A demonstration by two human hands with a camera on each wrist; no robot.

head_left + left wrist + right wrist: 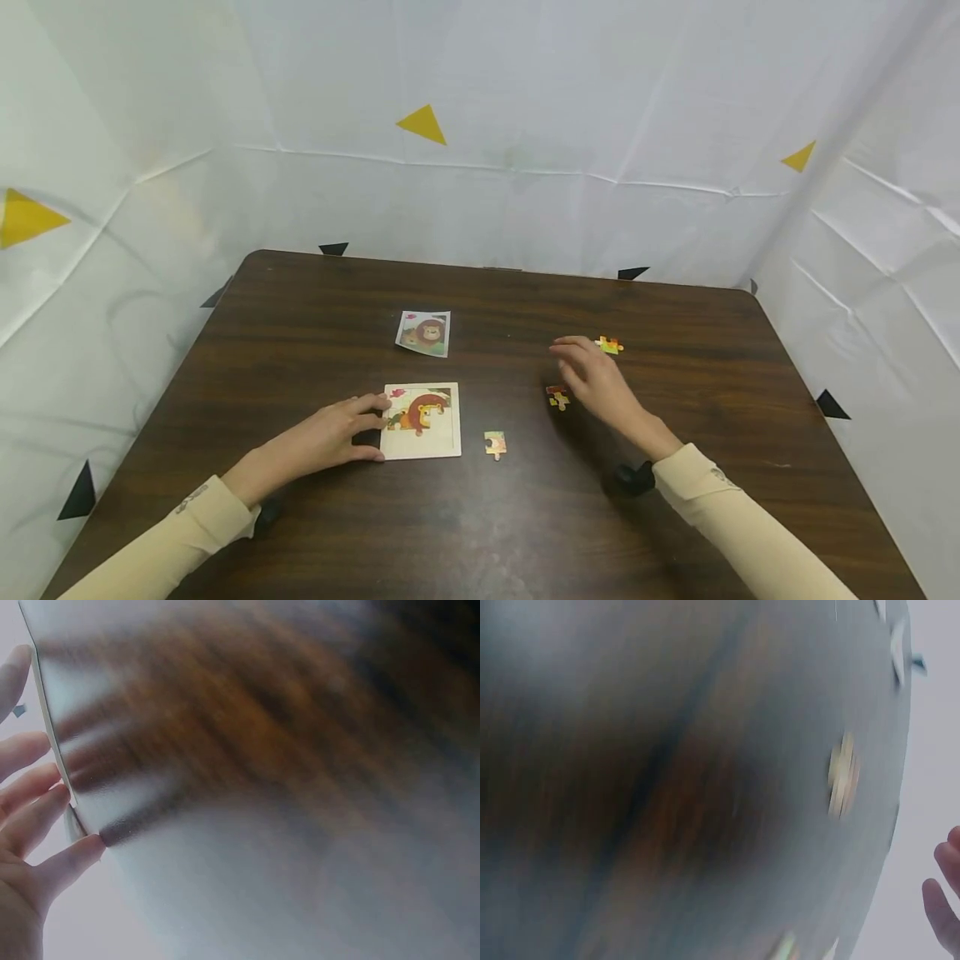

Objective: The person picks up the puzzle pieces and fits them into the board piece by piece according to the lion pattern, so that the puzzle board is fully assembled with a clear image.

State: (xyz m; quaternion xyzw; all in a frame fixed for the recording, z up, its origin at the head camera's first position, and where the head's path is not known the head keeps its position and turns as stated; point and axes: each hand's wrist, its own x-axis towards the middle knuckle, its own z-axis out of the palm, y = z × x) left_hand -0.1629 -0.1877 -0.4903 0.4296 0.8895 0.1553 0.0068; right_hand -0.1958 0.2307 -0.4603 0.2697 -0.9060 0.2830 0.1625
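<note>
Sleeves [738, 529] nearest; red-yellow puzzle piece [558, 400] was noted nearside of parted, empty right fingers [572, 352]; board [438, 446] touched by spread left fingers [370, 403].

The person's left arm [161, 542] reaches in from the lower left, the left hand [330, 433] spread with its thumb apart. The right arm [757, 533] angles inward from the lower right, the right hand [602, 387] raised, fingers loosely bent.
</note>
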